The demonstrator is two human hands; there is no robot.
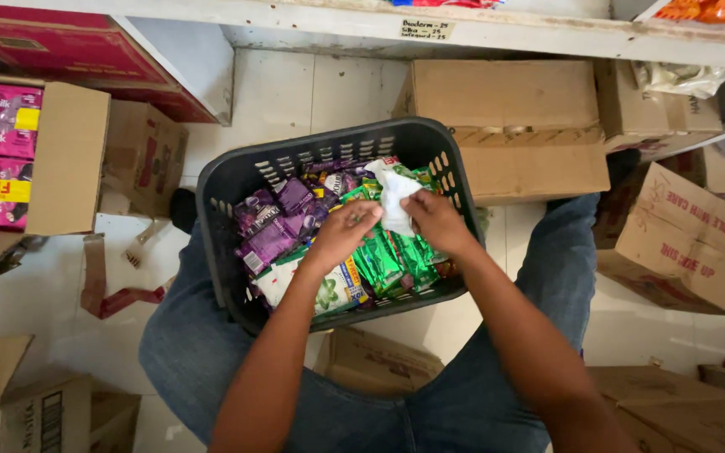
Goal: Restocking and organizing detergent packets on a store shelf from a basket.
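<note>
Sorting step, by my read: left hand (347, 226) and right hand (436, 220) both pinch a white crinkled plastic sachet strip (395, 195) above the dark slotted plastic basket (226, 186) on the lap; next move calls for pulling it free of green packets (396, 260).

Soft, even daylight, fairly bright; pale floor tiles (279, 92) above the grips look slightly washed out. Gentle shadows, mild softness throughout, and wide-angle bending at the edges.

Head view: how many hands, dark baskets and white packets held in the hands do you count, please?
hands: 2 (left hand, right hand)
dark basket: 1
white packet, held: 1
Total: 4
</note>
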